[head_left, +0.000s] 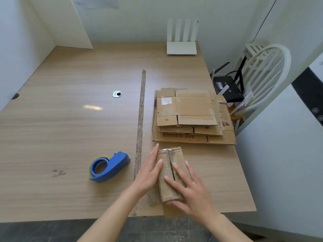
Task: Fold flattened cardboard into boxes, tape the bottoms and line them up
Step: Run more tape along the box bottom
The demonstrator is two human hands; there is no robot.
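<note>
Cardboard box [170, 173], folded, bottom flaps up, on the near right of the bench [70, 119].
Left hand [148, 173] lies flat along the box's left side and right hand [190, 187] presses the flaps, fingers of both straight, neither grip curled round anything. The centre seam looks open along most of its length, with a little tape at its far end only; lifting either hand would likely let the flaps spring apart, since the tape dispenser [109, 167] sits untouched to the left. A stack of flattened cardboard [190, 117] lies just beyond. Whether the box holds anything cannot be told.
</note>
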